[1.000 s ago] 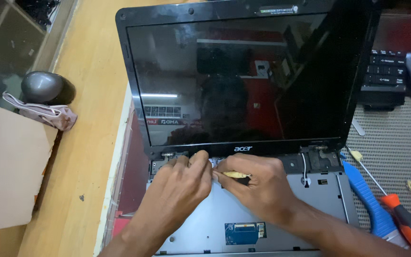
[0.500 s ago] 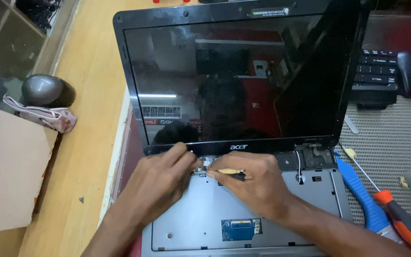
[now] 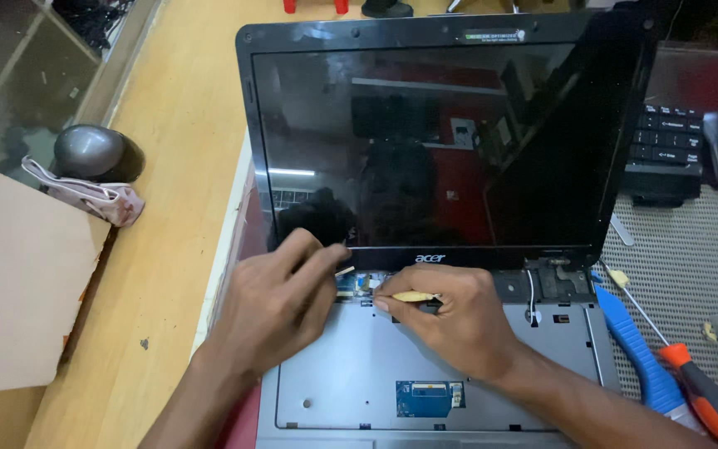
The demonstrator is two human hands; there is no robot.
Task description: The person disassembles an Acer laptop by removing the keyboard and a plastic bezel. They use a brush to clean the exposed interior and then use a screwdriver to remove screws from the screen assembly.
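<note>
A partly stripped laptop (image 3: 425,366) lies open on the wooden table (image 3: 168,150), its keyboard removed so that the grey inner tray shows, and its dark screen (image 3: 425,141) stands upright behind the work. Just below the screen's lower edge, near the middle of the hinge line, a small flat ribbon cable (image 3: 357,283) sits at its connector, and both hands meet there. The right hand (image 3: 459,320) pinches a thin yellowish tool (image 3: 415,296) between thumb and fingers, closed firmly on it, with the tip pointing left toward the cable. The left hand (image 3: 280,303) rests on the tray's left part, its fingers drawn together in a pinch at the cable's end; whether they actually grip the cable cannot be told. The two hands are close together, nearly touching.

A small blue circuit board (image 3: 430,397) shows through an opening lower in the tray. To the right of the laptop, on a mesh mat (image 3: 691,274), lie a blue tool handle (image 3: 637,349) and an orange-handled screwdriver (image 3: 700,391), side by side. Further back on the right is a black keyboard (image 3: 662,154). On the left of the table sit a dark rounded mouse (image 3: 93,152), a pinkish cloth (image 3: 101,198) just beside it, and a cardboard box (image 3: 22,283).
</note>
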